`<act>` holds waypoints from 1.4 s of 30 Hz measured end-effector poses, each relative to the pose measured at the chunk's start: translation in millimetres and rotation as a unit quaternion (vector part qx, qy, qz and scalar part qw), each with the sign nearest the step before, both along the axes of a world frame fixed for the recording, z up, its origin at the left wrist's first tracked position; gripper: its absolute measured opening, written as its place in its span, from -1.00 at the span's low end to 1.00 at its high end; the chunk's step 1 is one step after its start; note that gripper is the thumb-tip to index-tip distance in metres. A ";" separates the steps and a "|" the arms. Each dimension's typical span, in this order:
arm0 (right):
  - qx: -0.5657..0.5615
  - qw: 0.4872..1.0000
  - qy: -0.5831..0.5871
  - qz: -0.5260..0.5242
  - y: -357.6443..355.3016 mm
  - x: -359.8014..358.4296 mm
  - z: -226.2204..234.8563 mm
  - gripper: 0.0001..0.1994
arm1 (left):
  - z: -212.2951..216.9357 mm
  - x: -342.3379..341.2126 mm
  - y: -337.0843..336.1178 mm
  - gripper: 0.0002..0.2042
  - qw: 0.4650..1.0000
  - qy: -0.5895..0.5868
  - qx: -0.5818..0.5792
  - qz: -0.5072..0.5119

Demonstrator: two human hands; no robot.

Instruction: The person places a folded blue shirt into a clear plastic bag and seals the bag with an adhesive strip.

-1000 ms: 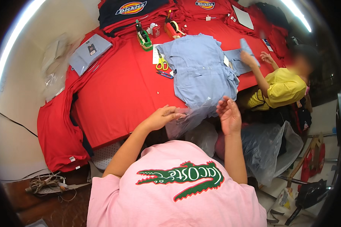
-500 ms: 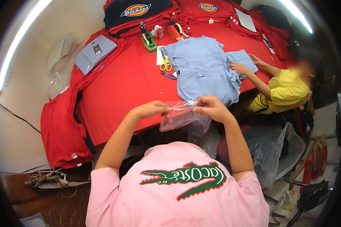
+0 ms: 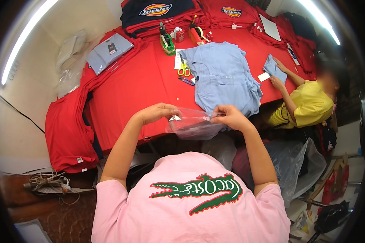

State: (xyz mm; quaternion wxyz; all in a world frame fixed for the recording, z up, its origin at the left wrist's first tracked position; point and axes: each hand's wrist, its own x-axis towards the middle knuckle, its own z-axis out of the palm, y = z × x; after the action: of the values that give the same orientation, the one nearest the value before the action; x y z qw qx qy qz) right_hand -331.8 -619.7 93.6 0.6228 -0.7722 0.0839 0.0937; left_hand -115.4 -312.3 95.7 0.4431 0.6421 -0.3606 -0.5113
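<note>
A clear plastic bag (image 3: 190,128) hangs at the front edge of the red-covered table, stretched between my two hands. My left hand (image 3: 157,113) pinches its left side, with thumb and fingers closed on the film. On the right, my right hand (image 3: 230,116) grips the upper edge of the same bag. Just beyond my right hand lies a pile of light blue shirts (image 3: 225,77). Across at the right, a co-worker in yellow holds a folded light blue garment (image 3: 273,69) on the table, beside a white card (image 3: 263,77).
Yellow-handled scissors (image 3: 184,69) and a blue cutter (image 3: 186,81) lie left of the shirts. Behind them stand a green tape dispenser (image 3: 166,42) and a red one (image 3: 198,35). A bagged blue shirt (image 3: 109,52) rests on red garments at the far left.
My hands have drawn slightly farther apart, and the bag's opening is spread wider. The co-worker's folded garment has moved right, off the shirt pile, and a white card now shows.
</note>
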 end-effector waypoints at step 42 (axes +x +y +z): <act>-0.380 0.773 -0.355 0.365 94.7 -17.2 274.7 -0.82 | 288.4 -135.0 156.6 -0.77 0.887 -0.436 0.059 -0.142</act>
State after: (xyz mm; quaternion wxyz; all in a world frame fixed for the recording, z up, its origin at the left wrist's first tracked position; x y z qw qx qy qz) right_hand -349.0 -525.0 368.2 0.1837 -0.8969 -0.4022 -0.0065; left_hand -250.4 -155.8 384.1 0.1247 0.7672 -0.5738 -0.2579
